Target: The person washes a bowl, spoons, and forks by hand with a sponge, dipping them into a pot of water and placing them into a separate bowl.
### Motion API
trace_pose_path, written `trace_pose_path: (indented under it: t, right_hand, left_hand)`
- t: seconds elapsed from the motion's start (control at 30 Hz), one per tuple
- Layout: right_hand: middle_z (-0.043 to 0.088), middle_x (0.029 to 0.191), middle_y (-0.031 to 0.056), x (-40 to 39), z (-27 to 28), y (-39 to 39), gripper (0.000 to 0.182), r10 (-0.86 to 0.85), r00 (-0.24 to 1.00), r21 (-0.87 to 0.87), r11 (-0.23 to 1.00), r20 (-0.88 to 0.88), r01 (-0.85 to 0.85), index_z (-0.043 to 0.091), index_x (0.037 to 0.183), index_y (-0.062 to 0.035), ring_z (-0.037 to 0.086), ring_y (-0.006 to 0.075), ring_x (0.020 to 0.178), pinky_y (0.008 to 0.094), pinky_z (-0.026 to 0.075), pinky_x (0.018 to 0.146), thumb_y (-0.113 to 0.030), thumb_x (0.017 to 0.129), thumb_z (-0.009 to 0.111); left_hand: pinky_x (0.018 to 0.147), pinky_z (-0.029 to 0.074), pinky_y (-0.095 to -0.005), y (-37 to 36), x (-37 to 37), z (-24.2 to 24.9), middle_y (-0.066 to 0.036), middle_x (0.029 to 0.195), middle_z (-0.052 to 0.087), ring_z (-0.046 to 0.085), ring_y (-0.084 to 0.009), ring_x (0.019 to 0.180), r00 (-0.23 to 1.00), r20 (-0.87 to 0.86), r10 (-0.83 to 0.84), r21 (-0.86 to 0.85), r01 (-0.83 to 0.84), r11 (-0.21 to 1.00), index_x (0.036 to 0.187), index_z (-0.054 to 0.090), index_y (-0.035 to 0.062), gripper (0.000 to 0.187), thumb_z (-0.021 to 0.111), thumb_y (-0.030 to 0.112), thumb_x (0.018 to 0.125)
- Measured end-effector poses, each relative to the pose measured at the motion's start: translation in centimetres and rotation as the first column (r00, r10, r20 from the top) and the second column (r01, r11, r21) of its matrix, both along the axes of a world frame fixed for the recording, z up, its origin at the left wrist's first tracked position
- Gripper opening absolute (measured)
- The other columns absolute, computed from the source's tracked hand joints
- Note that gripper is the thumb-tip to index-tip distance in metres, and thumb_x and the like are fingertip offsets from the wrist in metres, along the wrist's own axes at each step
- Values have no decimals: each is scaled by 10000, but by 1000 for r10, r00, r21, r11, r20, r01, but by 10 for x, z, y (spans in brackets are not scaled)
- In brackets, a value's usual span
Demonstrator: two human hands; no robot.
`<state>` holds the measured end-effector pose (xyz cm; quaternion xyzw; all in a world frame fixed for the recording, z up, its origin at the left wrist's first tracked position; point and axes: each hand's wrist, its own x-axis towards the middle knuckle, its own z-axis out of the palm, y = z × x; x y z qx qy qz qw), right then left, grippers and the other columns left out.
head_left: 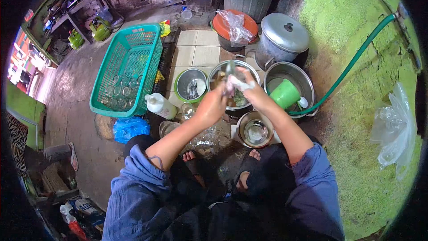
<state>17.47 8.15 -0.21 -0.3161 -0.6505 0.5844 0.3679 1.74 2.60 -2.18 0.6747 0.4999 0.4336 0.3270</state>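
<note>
Both hands meet above a metal basin (215,72) with murky water and several items in it. My left hand (213,107) is closed round what looks like a metal spoon (230,68), its bowl end up. White foam covers part of my right hand (250,90), whose fingers are closed against the spoon; what they grip is hidden. Left of the basin, a green-rimmed bowl (179,90) holds metal cutlery (193,90). A white bottle (159,105) stands beside my left forearm.
A green basket (157,40) holds several glasses (121,91). On the right are a pot (310,82) with a green dipper (285,93), a lidded pot (285,33) and a green hose (356,62). A small bowl (256,131) and blue bag (130,129) sit near my feet.
</note>
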Motion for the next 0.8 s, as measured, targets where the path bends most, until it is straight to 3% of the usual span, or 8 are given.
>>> trace_pose_path:
  t: [0.07, 0.13, 0.27, 0.33, 0.37, 0.53, 0.6, 0.8]
  right_hand:
    - [584, 1032, 55, -6, 16, -11, 455, 20, 1000, -200, 980, -17, -23, 339, 1288, -13, 569, 128, 948, 229, 451, 814, -33, 877, 533]
    - [591, 1082, 70, -8, 2, -11, 503, -77, 993, -189, 980, -93, 58, 323, 1330, 11, 583, 130, 942, 242, 469, 801, 10, 859, 499]
    - [611, 1068, 63, 0, -7, -4, 381, -184, 971, -189, 970, -152, 154, 489, 1221, 20, 579, 132, 973, 255, 455, 838, 40, 842, 458]
    - [616, 1051, 68, 0, 21, -16, 315, -194, 973, -211, 964, -127, 165, 548, 1147, 14, 576, 133, 971, 266, 454, 834, 11, 849, 444]
    - [628, 1007, 66, 3, 5, -7, 279, -169, 970, -203, 970, -176, 133, 561, 1126, -7, 592, 128, 903, 275, 466, 800, -36, 868, 459]
    - [637, 960, 43, 23, 34, 2, 236, -5, 982, -388, 919, -188, -70, 594, 1072, -27, 588, 96, 892, 233, 450, 792, -162, 881, 564]
    - [628, 969, 32, 24, 47, -1, 251, 52, 996, -420, 907, 76, -15, 596, 1055, -32, 584, 102, 889, 239, 450, 800, -141, 834, 639]
    - [590, 1011, 26, 49, 22, 16, 339, 151, 887, 77, 976, 436, -204, 592, 1037, -59, 554, 118, 912, 250, 416, 852, -180, 756, 739]
  left_hand:
    - [735, 461, -408, -11, 7, 7, -242, 883, 603, 606, -358, 824, 941, -335, 47, -46, -66, 997, 1053, 497, -12, 212, 506, 133, 899]
    - [740, 453, -415, -10, 5, 16, -267, 898, 606, 601, -393, 837, 943, -333, 25, -78, -54, 996, 1080, 500, -23, 257, 511, 174, 914]
    - [538, 411, -320, 2, 0, -4, -52, 636, 509, 472, -160, 558, 991, 44, -129, 68, 126, 990, 921, 486, 12, 307, 450, 312, 971]
    - [470, 320, -249, 0, -7, 13, 53, 600, 382, 354, -80, 505, 907, 362, -212, -372, 350, 860, 922, 504, 67, 320, 384, 356, 991]
    - [448, 242, -205, -3, -6, 16, 66, 587, 304, 271, -48, 493, 883, 417, -216, -406, 393, 825, 938, 507, 97, 340, 353, 396, 992]
    - [444, 247, -201, -2, -11, 24, 71, 621, 339, 290, -41, 501, 857, 420, -300, -390, 468, 793, 969, 493, 100, 276, 399, 359, 985]
    - [446, 245, -196, -3, -18, 22, 73, 637, 351, 293, -34, 507, 839, 455, -299, -426, 500, 754, 990, 487, 103, 243, 421, 337, 982]
    - [449, 255, -188, -1, -41, -13, 67, 687, 398, 322, -24, 531, 859, 461, -224, -556, 476, 682, 1126, 466, 121, 246, 495, 294, 954]
